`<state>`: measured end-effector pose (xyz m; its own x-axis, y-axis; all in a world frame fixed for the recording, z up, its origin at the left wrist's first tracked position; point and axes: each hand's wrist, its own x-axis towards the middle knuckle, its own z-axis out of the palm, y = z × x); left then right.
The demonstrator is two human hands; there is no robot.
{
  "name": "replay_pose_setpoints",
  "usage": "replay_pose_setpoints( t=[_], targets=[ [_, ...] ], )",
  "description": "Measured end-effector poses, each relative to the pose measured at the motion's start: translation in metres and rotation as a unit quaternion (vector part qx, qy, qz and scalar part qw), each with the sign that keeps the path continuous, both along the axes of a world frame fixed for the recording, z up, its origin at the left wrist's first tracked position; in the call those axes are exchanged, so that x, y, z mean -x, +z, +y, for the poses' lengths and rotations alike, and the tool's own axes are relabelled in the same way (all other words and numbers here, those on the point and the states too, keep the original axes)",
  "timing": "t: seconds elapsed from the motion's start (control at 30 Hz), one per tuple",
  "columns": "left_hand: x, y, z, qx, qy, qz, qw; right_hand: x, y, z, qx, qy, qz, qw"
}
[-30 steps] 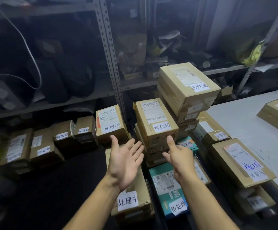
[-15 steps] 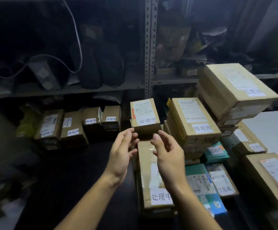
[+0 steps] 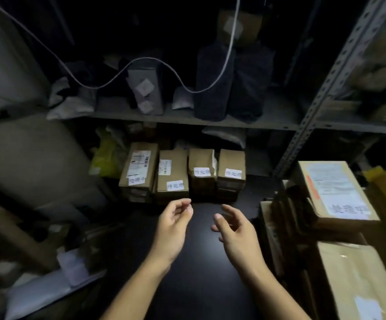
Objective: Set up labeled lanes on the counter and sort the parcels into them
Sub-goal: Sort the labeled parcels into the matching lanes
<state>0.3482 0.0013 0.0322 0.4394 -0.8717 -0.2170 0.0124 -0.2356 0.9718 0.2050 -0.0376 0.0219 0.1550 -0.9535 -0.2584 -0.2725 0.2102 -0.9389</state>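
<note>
A row of several brown cardboard parcels with white handwritten labels stands at the back of the dark counter, under a shelf. My left hand hovers just in front of that row, fingers loosely curled, holding nothing. My right hand hangs beside it, fingers spread, also holding nothing. At the right a labelled box rests on top of a stack, with a larger box below it.
A metal shelf carries dark bags and grey packets, with a cable looping in front. A perforated upright rises at the right. A yellow bag lies left of the row, and a white mailer at lower left.
The view has swung left, so the tall stacks now sit at the right edge. Both hands have moved left from the stacks to the small parcel row, still holding nothing.
</note>
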Motion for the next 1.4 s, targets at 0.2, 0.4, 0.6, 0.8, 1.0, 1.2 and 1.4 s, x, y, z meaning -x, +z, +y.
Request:
replay_pose_setpoints(
  t=[0.2, 0.4, 0.6, 0.8, 1.0, 1.2, 1.4],
  targets=[
    [-0.087, -0.058, -0.029, -0.045, 0.033, 0.015, 0.998, -0.090, -0.059, -0.051, -0.105, 0.000, 0.011, 0.994],
    [-0.145, -0.118, -0.088, -0.098, 0.046, -0.033, 0.994, -0.146, -0.127, -0.116, -0.136, -0.039, 0.084, 0.986],
    [-0.139, -0.145, -0.118, -0.119, 0.039, -0.083, 0.989, -0.163, -0.150, -0.126, -0.115, -0.023, 0.060, 0.991],
    [-0.131, -0.144, -0.098, -0.124, 0.069, -0.071, 0.987, -0.155, -0.133, -0.098, -0.151, -0.093, -0.023, 0.984],
    [-0.119, -0.113, -0.048, -0.075, 0.055, 0.034, 0.995, -0.131, -0.090, -0.055, -0.148, -0.116, -0.132, 0.973],
    [-0.075, -0.044, -0.016, 0.011, 0.050, 0.110, 0.993, -0.087, -0.034, -0.016, -0.109, -0.114, -0.247, 0.956],
    [0.006, 0.005, 0.012, 0.081, 0.052, 0.096, 0.991, -0.021, 0.015, 0.018, -0.105, -0.103, -0.317, 0.937]
  ],
)
